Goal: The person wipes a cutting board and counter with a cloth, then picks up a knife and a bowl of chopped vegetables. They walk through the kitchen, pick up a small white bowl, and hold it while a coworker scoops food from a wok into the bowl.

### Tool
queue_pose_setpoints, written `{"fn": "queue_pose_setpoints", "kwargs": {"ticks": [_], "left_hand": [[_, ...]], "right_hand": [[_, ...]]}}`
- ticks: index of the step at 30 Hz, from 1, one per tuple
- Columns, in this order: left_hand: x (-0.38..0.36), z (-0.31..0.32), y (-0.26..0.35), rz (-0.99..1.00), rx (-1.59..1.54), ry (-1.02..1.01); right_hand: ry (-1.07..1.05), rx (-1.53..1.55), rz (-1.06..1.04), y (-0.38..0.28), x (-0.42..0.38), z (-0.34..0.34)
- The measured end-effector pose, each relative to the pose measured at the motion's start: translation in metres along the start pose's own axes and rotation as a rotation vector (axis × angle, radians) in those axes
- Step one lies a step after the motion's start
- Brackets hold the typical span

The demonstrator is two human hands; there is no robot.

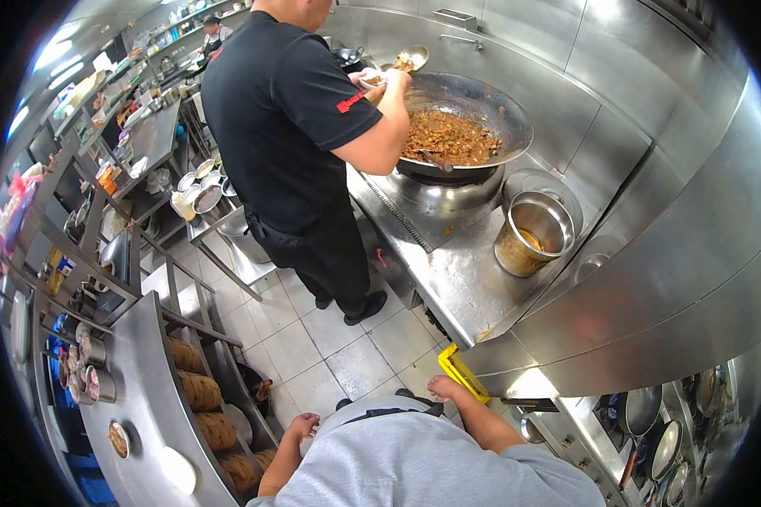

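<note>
My left hand hangs low beside my body, near the shelf unit, its fingers curled loosely; whether anything is in them is too small to tell. On the other side, my right hand is held at my waist with bent fingers, near a yellow plastic frame. Ahead, a co-worker in black stands at a large wok full of brown chopped food. That person holds a small bowl and a ladle above the wok's edge.
A metal pot stands on the steel stove counter. At the left, a steel counter bears a bowl of food and a white oval plate. Pans sit at the lower right. Another person is far back.
</note>
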State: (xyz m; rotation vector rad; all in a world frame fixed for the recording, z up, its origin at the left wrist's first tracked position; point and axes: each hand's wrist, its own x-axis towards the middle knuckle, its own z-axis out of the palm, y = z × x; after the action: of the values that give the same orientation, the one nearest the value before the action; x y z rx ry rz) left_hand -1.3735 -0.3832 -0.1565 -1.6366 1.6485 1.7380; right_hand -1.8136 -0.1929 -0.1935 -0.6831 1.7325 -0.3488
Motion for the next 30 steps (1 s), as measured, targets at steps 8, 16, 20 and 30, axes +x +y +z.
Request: {"fn": "queue_pose_setpoints", "kwargs": {"ticks": [8,16,20,30], "left_hand": [[-0.004,-0.003,-0.001,0.025,0.024,0.012],[0.001,-0.002,-0.003,0.005,0.006,0.011],[0.015,0.0,-0.018,0.002,-0.017,-0.008],[-0.001,0.001,-0.003,0.031,0.001,0.004]], "right_hand": [[0.005,0.061,0.008,0.006,0.002,0.002],[-0.03,0.036,0.004,0.004,0.004,-0.001],[0.028,0.022,0.01,-0.001,-0.004,0.0],[0.044,0.022,0.054,0.007,0.0,0.005]]}}
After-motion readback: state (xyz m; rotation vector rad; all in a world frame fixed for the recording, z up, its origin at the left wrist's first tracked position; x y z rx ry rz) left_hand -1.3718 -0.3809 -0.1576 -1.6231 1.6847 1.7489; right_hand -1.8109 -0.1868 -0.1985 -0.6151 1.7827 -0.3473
